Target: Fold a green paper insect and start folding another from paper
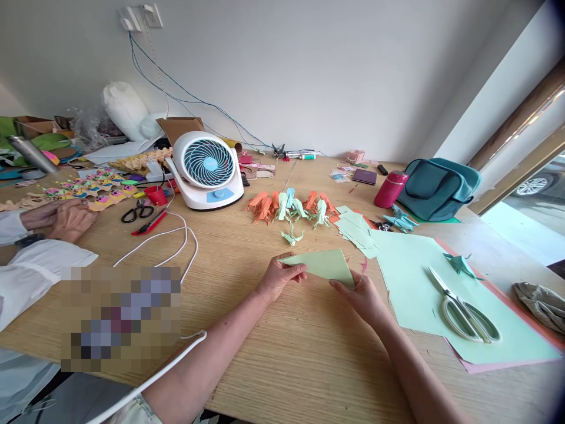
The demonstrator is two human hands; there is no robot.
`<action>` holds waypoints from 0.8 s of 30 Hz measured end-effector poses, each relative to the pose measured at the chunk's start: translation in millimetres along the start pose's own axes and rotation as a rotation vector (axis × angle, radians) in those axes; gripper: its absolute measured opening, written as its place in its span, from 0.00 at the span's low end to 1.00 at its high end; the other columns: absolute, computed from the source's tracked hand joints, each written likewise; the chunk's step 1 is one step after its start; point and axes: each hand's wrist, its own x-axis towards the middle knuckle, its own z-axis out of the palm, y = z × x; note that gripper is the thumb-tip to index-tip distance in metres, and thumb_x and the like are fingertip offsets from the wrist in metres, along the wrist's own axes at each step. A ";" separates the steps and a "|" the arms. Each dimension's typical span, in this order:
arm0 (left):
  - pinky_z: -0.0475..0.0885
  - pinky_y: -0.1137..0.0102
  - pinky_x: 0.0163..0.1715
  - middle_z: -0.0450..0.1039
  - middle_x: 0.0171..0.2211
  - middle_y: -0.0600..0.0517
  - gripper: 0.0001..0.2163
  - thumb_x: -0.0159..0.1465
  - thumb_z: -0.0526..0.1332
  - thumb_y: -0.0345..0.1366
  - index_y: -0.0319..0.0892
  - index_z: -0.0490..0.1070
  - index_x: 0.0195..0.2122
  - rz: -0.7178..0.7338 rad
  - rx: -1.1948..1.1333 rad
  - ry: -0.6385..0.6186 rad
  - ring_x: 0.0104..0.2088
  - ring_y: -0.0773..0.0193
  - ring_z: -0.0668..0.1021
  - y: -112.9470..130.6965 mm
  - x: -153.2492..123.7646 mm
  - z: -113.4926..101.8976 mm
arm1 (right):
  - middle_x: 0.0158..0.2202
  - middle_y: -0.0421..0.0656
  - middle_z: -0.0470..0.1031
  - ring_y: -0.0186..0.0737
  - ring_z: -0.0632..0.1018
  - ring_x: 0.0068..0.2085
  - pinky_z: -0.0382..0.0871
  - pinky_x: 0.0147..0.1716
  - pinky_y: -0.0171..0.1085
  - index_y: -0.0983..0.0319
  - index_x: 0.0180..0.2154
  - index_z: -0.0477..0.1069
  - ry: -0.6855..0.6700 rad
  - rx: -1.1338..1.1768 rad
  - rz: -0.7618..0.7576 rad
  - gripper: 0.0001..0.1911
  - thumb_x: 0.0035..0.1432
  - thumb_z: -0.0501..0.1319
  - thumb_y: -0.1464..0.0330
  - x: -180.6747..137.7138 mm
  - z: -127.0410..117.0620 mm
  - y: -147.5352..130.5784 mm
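A pale green sheet of paper (324, 265) is held between my two hands, just above the wooden table. My left hand (285, 275) pinches its left end, thumb on top. At the lower right corner, my right hand (362, 297) grips it between thumb and fingers. Beyond the paper lies a small green origami figure (292, 237). Farther back stands a row of folded paper figures in orange (262, 206), pale green (321, 213) and blue. Cut green paper pieces (355, 228) are piled to the right of that row.
Large scissors (463, 312) lie on big green sheets (410, 282) at right, near a teal folded figure (461, 265). Behind are a pink bottle (391, 189) and teal bag (441, 188). A white fan (206, 171), cutter (150, 222) and white cable (189, 235) are left, beside another person's hands (73, 218).
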 end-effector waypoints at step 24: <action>0.71 0.76 0.33 0.78 0.34 0.53 0.20 0.47 0.77 0.41 0.39 0.76 0.37 -0.038 -0.157 0.023 0.28 0.74 0.74 6.0 9.3 -13.2 | 0.48 0.47 0.75 0.37 0.71 0.34 0.66 0.32 0.36 0.59 0.57 0.69 -0.330 0.046 -0.121 0.32 0.53 0.69 0.55 2.9 -26.5 -1.2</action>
